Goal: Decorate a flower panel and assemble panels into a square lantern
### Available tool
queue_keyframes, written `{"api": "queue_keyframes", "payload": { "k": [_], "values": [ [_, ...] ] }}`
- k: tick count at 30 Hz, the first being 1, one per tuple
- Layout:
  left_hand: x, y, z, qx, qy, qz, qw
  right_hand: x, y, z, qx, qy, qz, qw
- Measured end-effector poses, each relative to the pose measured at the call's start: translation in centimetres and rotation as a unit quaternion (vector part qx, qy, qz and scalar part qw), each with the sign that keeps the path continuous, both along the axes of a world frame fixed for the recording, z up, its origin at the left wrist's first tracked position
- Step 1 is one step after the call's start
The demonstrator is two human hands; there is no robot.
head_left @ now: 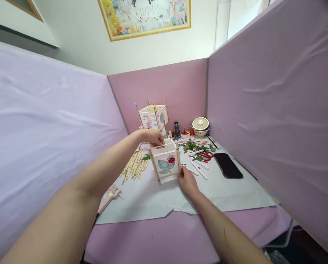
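Observation:
A small square lantern (168, 167), framed in thin wooden sticks with white panels, is held slightly tilted above the white sheet. Its front panel shows a red flower and green leaves. My left hand (155, 138) reaches over the far left of its top edge with curled fingers, gripping there; some fingertips are hidden behind the rim. At the lower right corner post, my right hand (188, 182) pinches the frame between thumb and fingers. Behind my left wrist stands a taller stick-framed lantern (149, 119) with painted panels, partly covered by my arm.
Many loose wooden sticks (134, 165) lie left, with a pink glue gun (110, 195) nearer me. Right of the lantern are green leaves (198, 147), red-handled scissors (206, 156), white pens (199, 169) and a black phone (228, 165). A lidded bowl (200, 126) stands at the back.

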State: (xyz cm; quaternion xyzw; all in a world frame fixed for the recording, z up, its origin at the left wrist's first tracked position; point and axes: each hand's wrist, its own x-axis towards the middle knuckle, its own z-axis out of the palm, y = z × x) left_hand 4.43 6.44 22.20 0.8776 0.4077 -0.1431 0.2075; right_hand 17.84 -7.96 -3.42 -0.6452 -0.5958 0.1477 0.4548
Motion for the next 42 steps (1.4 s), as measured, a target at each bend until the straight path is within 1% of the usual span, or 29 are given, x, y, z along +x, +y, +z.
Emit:
{"api": "queue_keyframes", "payload": {
  "k": [6,17,22,24,28,36,39,42],
  "values": [
    [-0.4,0.1,-0.1,0.010,0.003,-0.006,1.000,0.0,0.0,0.0,-0.004,0.007,0.004,1.000],
    [-0.2,-0.9,0.1,0.001,-0.016,-0.012,1.000,0.0,0.0,0.1,0.003,0.015,0.002,1.000],
    [-0.3,0.0,-0.5,-0.050,-0.057,-0.002,0.997,0.1,0.1,-0.1,0.014,0.017,0.001,1.000],
    [-0.3,0.4,-0.8,-0.059,-0.074,0.004,0.996,0.1,0.1,-0.1,0.012,0.019,-0.001,1.000],
    [-0.4,0.6,-1.0,-0.051,-0.072,0.003,0.996,0.1,0.1,0.0,0.007,0.022,-0.001,1.000],
    [-0.4,0.2,-0.7,-0.053,-0.064,-0.014,0.996,0.1,0.1,0.0,0.008,0.026,0.001,1.000],
    [-0.4,-0.1,-0.7,-0.048,-0.061,-0.011,0.997,0.0,0.1,0.1,0.004,0.022,0.004,1.000],
    [-0.4,-0.5,-0.6,-0.026,-0.071,0.008,0.997,0.0,0.0,0.0,-0.001,0.017,0.005,1.000]
  ]
}}
